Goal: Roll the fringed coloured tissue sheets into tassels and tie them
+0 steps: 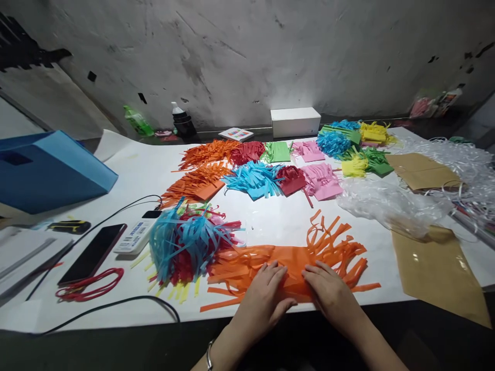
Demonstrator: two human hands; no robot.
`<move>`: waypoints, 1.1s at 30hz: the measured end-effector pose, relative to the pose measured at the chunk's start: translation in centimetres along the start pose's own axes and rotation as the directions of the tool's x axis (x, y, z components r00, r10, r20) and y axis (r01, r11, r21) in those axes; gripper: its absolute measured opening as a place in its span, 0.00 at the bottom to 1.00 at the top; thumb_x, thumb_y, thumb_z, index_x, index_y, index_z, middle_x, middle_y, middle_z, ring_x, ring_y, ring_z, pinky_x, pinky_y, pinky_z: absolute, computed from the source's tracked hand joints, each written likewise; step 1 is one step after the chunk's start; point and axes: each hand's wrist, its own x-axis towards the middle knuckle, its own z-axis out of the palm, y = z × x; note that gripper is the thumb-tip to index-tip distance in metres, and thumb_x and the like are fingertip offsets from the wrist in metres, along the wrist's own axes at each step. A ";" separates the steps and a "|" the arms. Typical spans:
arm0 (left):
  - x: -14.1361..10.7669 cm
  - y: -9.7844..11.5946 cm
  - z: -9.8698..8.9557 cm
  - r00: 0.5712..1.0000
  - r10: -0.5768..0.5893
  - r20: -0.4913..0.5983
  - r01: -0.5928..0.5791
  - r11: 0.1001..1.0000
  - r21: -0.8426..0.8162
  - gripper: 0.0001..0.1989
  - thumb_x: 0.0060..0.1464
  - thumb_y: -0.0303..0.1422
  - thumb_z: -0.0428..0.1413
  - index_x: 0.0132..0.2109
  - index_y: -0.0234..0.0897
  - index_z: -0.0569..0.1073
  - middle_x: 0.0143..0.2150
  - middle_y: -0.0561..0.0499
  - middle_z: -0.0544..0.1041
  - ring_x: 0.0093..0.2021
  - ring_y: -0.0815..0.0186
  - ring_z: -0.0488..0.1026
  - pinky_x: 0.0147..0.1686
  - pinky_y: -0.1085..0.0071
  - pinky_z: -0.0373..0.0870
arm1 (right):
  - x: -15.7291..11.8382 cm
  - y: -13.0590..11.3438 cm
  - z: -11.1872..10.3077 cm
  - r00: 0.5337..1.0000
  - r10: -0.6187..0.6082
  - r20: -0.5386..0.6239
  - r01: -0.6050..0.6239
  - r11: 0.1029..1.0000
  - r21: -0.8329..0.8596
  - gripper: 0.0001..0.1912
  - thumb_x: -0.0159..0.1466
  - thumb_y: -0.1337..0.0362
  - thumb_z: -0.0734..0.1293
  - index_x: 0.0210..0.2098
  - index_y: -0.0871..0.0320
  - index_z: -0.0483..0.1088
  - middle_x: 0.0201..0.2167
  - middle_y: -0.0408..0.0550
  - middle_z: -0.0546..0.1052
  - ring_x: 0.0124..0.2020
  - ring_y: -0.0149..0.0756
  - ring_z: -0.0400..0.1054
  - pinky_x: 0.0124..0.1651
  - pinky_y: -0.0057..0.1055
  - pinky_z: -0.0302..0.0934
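Note:
A fringed sheet of orange tissue paper (290,255) lies spread near the table's front edge, its cut strips fanning out to both sides. My left hand (266,291) rests on the left part of its uncut middle, fingers stretched out and thumb apart. On the right part of that middle lies my right hand (328,291), its fingers extended over the paper. Both palms face down, and neither hand grips anything that I can see. Just left of the orange sheet sits a heap of blue, red and yellow fringed paper (189,242), touching its strips.
Behind are several fringed paper bundles (253,178) in two rows. At left are a phone (93,255), a power bank (135,234), a red cord (91,286) and a blue box (54,170). Clear plastic wrap (390,203) and a brown envelope (436,273) lie right; a white box (296,122) stands behind.

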 end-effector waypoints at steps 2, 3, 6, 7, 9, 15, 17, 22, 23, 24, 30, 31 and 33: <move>0.7 0.4 -0.1 0.999 -0.042 -0.011 0.043 0.998 0.040 0.19 0.60 0.28 0.56 0.58 0.34 0.69 0.56 0.37 0.77 0.60 0.48 0.71 0.59 0.44 0.69 | 0.5 0.0 0.1 0.998 0.052 -0.025 -0.052 0.999 -0.007 0.15 0.69 0.76 0.54 0.48 0.63 0.68 0.39 0.53 0.80 0.46 0.43 0.74 0.56 0.47 0.66; 1.0 0.5 -0.3 0.999 -0.051 -0.010 0.052 0.997 0.050 0.15 0.61 0.25 0.54 0.55 0.34 0.71 0.53 0.38 0.79 0.58 0.49 0.73 0.57 0.46 0.71 | 0.8 0.0 0.1 0.997 0.077 -0.027 -0.078 0.997 -0.007 0.14 0.69 0.76 0.54 0.46 0.61 0.69 0.38 0.53 0.80 0.44 0.42 0.74 0.55 0.46 0.66; 1.8 1.1 -1.5 0.997 -0.075 0.019 0.074 0.996 0.042 0.08 0.62 0.28 0.55 0.47 0.37 0.75 0.48 0.42 0.81 0.53 0.52 0.77 0.52 0.54 0.75 | 1.6 0.2 -0.1 0.994 0.113 -0.003 -0.113 0.994 0.009 0.12 0.69 0.75 0.56 0.42 0.59 0.68 0.34 0.48 0.78 0.37 0.38 0.73 0.53 0.44 0.65; 2.0 1.3 -2.0 0.995 -0.098 0.035 0.097 0.995 0.035 0.08 0.62 0.31 0.57 0.47 0.38 0.75 0.48 0.42 0.80 0.51 0.52 0.77 0.50 0.55 0.76 | 1.8 0.2 -0.2 0.994 0.111 0.003 -0.111 0.994 0.017 0.12 0.69 0.75 0.56 0.41 0.58 0.68 0.33 0.47 0.78 0.36 0.37 0.73 0.53 0.43 0.65; 2.1 1.7 -2.7 0.986 -0.145 0.082 0.142 0.989 0.036 0.10 0.60 0.36 0.59 0.47 0.38 0.75 0.48 0.42 0.80 0.48 0.52 0.78 0.49 0.56 0.76 | 1.8 0.2 -0.4 0.995 0.095 0.002 -0.095 0.995 0.031 0.12 0.68 0.75 0.57 0.41 0.58 0.69 0.32 0.46 0.78 0.36 0.37 0.73 0.52 0.42 0.64; 1.8 3.0 -1.9 0.979 -0.134 0.155 0.110 0.982 0.157 0.22 0.54 0.37 0.65 0.54 0.35 0.71 0.54 0.39 0.77 0.59 0.45 0.71 0.61 0.41 0.63 | 0.6 -0.1 0.4 0.997 -0.006 -0.071 0.003 0.999 -0.038 0.12 0.69 0.76 0.58 0.42 0.61 0.72 0.48 0.55 0.79 0.54 0.45 0.71 0.61 0.47 0.59; 1.7 3.4 -1.3 0.979 -0.144 0.146 0.115 0.976 0.187 0.27 0.53 0.39 0.65 0.57 0.35 0.70 0.56 0.38 0.76 0.61 0.42 0.68 0.63 0.37 0.58 | 0.3 0.1 0.8 0.998 -0.025 -0.060 0.023 0.999 -0.047 0.14 0.70 0.77 0.56 0.42 0.61 0.72 0.48 0.54 0.80 0.53 0.42 0.72 0.62 0.46 0.59; 2.0 3.3 -1.5 0.973 -0.185 0.136 0.159 0.970 0.182 0.11 0.60 0.27 0.55 0.49 0.36 0.74 0.51 0.41 0.79 0.55 0.48 0.73 0.59 0.44 0.63 | 0.0 0.5 1.0 0.995 0.096 -0.019 -0.095 0.993 0.068 0.13 0.71 0.73 0.56 0.49 0.60 0.69 0.43 0.50 0.81 0.50 0.40 0.74 0.62 0.48 0.60; 2.1 3.0 -1.8 0.970 -0.189 0.152 0.165 0.974 0.154 0.11 0.60 0.24 0.53 0.48 0.37 0.74 0.50 0.42 0.79 0.54 0.50 0.73 0.57 0.48 0.65 | 0.0 0.5 0.9 0.991 0.134 -0.026 -0.131 0.988 0.087 0.13 0.71 0.72 0.56 0.49 0.59 0.69 0.42 0.50 0.81 0.50 0.39 0.74 0.61 0.47 0.60; 2.2 2.7 -2.1 0.966 -0.193 0.170 0.174 0.977 0.122 0.11 0.60 0.22 0.52 0.47 0.38 0.75 0.50 0.43 0.80 0.53 0.52 0.74 0.55 0.53 0.67 | 0.1 0.4 0.9 0.985 0.168 -0.037 -0.164 0.982 0.097 0.13 0.72 0.72 0.56 0.49 0.58 0.69 0.41 0.49 0.81 0.49 0.39 0.75 0.61 0.47 0.61; 3.8 -0.1 -3.8 0.924 -0.346 0.164 0.332 0.937 0.110 0.12 0.65 0.27 0.47 0.40 0.38 0.75 0.39 0.46 0.82 0.40 0.60 0.78 0.39 0.69 0.69 | 1.6 0.4 1.4 0.923 0.376 -0.083 -0.374 0.927 0.041 0.10 0.72 0.64 0.59 0.37 0.56 0.70 0.33 0.47 0.78 0.36 0.40 0.72 0.44 0.39 0.65; 4.2 -0.4 -4.0 0.914 -0.375 0.153 0.357 0.925 0.128 0.13 0.66 0.29 0.46 0.40 0.37 0.75 0.39 0.45 0.82 0.39 0.59 0.78 0.38 0.69 0.69 | 2.0 0.6 1.6 0.908 0.410 -0.087 -0.410 0.912 0.017 0.10 0.72 0.63 0.60 0.36 0.55 0.70 0.31 0.47 0.77 0.34 0.41 0.71 0.41 0.39 0.64; 5.2 -0.7 -4.2 0.897 -0.419 0.142 0.395 0.903 0.168 0.13 0.66 0.31 0.47 0.39 0.37 0.75 0.38 0.44 0.82 0.39 0.58 0.79 0.37 0.68 0.67 | 2.9 1.0 2.1 0.884 0.459 -0.089 -0.464 0.885 -0.038 0.10 0.71 0.63 0.61 0.34 0.55 0.70 0.28 0.47 0.75 0.31 0.42 0.70 0.40 0.39 0.62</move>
